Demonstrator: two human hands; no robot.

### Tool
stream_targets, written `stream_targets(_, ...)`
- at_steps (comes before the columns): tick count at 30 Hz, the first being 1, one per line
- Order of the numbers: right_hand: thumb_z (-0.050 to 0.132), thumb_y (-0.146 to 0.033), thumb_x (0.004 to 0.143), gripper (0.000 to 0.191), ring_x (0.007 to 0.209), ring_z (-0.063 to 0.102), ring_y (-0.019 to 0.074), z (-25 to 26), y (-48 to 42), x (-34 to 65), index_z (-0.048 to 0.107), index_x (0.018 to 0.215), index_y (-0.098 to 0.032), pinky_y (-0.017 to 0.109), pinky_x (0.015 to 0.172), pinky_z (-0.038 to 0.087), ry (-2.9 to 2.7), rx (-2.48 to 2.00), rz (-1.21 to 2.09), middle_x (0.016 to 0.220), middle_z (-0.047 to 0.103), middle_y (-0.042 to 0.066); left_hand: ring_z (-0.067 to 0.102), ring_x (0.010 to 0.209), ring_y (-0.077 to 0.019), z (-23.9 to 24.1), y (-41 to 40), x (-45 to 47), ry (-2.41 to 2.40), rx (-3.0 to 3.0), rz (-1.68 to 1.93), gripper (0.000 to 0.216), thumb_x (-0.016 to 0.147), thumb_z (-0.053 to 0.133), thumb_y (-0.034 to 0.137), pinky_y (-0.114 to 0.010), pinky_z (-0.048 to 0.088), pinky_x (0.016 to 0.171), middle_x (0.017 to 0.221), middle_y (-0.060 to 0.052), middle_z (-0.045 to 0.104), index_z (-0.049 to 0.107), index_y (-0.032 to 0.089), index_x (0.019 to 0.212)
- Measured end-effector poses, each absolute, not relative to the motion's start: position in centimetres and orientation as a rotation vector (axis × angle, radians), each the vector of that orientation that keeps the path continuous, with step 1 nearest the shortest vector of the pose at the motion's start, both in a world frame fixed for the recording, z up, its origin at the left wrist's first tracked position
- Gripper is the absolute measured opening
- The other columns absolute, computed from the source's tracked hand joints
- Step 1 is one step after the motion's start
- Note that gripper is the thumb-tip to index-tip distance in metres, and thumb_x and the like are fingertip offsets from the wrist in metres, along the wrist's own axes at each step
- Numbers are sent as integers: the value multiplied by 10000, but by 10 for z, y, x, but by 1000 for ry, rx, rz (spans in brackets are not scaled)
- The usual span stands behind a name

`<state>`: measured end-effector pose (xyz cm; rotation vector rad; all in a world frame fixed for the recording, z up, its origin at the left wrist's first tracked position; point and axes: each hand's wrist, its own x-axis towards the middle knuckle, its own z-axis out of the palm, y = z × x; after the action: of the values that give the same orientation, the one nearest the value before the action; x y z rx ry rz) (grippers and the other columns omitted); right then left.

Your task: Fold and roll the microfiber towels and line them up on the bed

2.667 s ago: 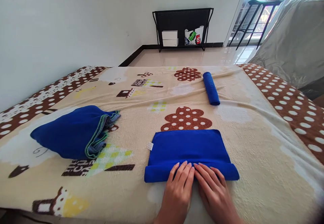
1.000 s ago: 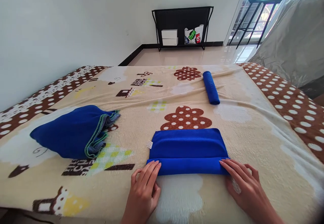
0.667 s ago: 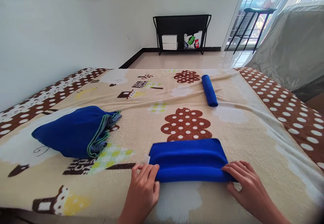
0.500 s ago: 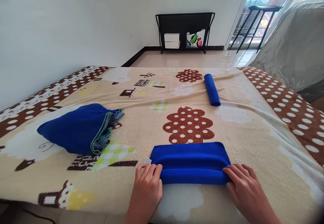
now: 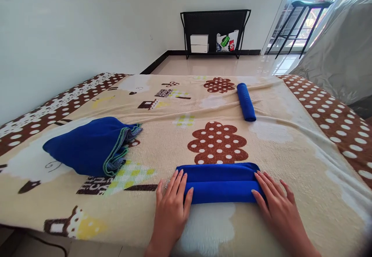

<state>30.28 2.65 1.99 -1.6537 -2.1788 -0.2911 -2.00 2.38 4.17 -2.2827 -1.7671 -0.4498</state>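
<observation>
Directly before me lies a partly rolled blue cloth (image 5: 219,192), its near edge a thick roll and a flat strip behind it. My left hand (image 5: 173,199) rests on its left end, fingers stretched over the fabric and thumb apart. On the right end, my right hand (image 5: 273,197) touches the cloth with outstretched fingers, thumb against the roll. A small white tag shows partly beside my left fingers. Farther off, a rolled blue cloth (image 5: 246,102) lies by itself. A bunched blue cloth (image 5: 84,144) with green-stitched edges sits to the left.
A cream patterned blanket (image 5: 159,141) with brown polka-dot borders covers the surface beneath. Beyond it, a black rack (image 5: 215,24) holds white boxes (image 5: 199,43) and a printed bag (image 5: 227,42). A dark stool (image 5: 310,5) and a grey-covered bulky object (image 5: 340,55) are at right.
The near edge of the cloth has rolled farther away from me, leaving a narrower flat strip. Both hands have moved forward slightly, and their fingers have straightened from a grip.
</observation>
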Motion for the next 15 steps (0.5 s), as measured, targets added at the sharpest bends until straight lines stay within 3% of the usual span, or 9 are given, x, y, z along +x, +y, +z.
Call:
stream_targets(3,457,-364,1000,501,1379,462,262,33,28,271,460,1455,-153,507,1188,228,-2232,-1577,-293,1471,514,89,528,1334,-255,52,29,12,-1698,-2359,-481,428,983,445,212,-528,228,1173,1430,-107,582,521,136,1397)
stream_targets(7,439,-341,1010,479,1382,462,197,45,41,229,458,1464,-192,391,1135,349,-2447,-1408,-136,1509,471,43,504,1361,-208,58,42,54,-1627,-2587,-509,456,992,418,242,-407,413,1086,1479,-77,534,494,151,1432)
stream_targets(11,426,-509,1003,556,1376,470,239,30,51,259,456,1468,-205,438,1103,372,-2310,-1631,-131,1497,484,59,511,1354,-266,48,48,26,-1810,-2427,-392,474,1002,455,376,-482,438,1053,1489,-92,518,490,201,1442)
stream_targets(15,375,-488,1023,546,1382,463,221,12,53,305,404,1499,-224,432,1117,346,-2261,-1707,-73,1501,483,50,496,1370,-255,38,47,-25,-1836,-2381,-327,466,1017,428,332,-504,391,1087,1491,-87,517,448,212,1467)
